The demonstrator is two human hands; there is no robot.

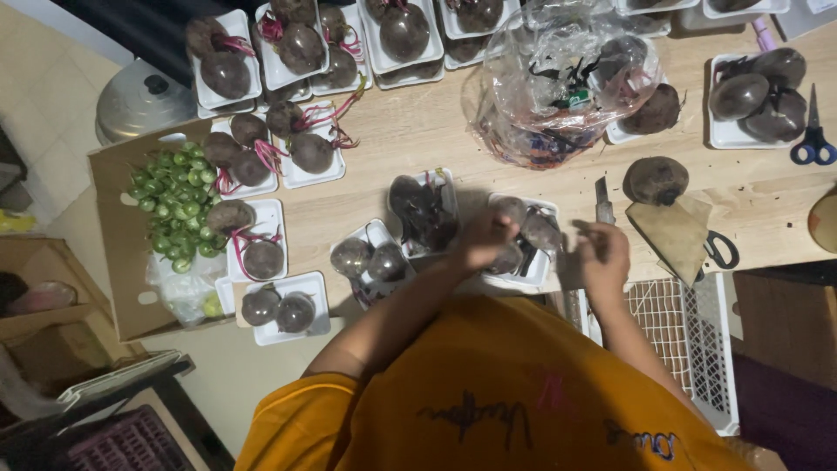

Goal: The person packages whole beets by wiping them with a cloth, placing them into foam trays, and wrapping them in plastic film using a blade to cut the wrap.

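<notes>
Left hand (482, 237) rests closed on a beetroot (508, 259) in a white tray (534, 272) at the table's (418, 139) near edge, right hand (602, 255) gripping a small knife (602, 203) just beside, with wrapped beetroot trays (384, 257), a plastic bag (567, 83) and scissors (719, 249) crowding around.

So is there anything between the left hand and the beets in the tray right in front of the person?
Nothing visible. The left hand already rests on the beets in the white tray; the right hand is beside it.
</notes>
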